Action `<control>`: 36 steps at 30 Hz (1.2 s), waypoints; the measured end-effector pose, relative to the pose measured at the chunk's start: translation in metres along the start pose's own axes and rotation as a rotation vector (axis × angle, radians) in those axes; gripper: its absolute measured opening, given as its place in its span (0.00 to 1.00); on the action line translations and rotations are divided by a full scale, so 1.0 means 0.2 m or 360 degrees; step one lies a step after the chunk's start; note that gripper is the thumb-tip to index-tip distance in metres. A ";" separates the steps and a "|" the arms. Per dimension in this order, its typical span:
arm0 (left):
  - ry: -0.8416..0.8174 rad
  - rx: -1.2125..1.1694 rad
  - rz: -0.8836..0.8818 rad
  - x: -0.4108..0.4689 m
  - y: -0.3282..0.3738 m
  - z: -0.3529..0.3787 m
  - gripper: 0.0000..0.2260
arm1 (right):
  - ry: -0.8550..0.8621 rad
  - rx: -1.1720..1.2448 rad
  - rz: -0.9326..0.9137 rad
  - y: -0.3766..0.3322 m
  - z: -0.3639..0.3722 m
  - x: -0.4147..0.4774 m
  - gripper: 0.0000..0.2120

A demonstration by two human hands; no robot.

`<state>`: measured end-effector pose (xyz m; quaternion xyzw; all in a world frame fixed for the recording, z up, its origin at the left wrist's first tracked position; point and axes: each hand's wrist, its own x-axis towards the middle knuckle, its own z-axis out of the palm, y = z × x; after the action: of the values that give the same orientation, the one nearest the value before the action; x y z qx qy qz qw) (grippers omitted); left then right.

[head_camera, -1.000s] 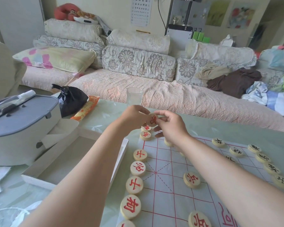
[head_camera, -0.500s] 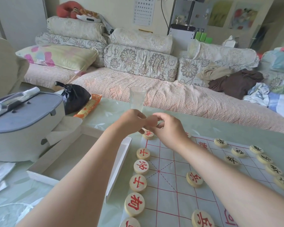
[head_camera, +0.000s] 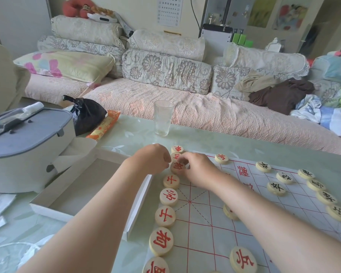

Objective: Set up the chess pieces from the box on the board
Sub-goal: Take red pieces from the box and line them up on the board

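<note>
— What carries it all?
— A pale green table, glossy, with a faint leaf pattern.
— And lying on it?
— A white board ruled in red on the right, an open white box just beside its left edge, and a grey-lidded container further left. Along the far edge: a black bag, an orange packet and an upright clear glass
</note>
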<state>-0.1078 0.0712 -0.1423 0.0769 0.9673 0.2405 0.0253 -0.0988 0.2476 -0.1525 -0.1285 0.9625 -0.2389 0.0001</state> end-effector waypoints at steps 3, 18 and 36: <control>-0.0026 0.0026 0.0043 0.00 0.01 0.01 0.09 | 0.0021 0.0099 0.0018 0.00 0.02 0.00 0.18; -0.0047 0.0156 0.0101 0.02 -0.01 0.02 0.10 | 0.0010 0.0065 -0.0057 -0.02 0.01 -0.05 0.12; 0.0091 0.0342 -0.0232 0.18 0.02 0.14 0.18 | 0.0033 -0.0277 0.0186 0.04 -0.03 0.22 0.13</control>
<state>-0.1405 0.0933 -0.1660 0.0019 0.9908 0.1351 0.0067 -0.1431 0.2457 -0.1475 -0.0693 0.9854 -0.1551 -0.0071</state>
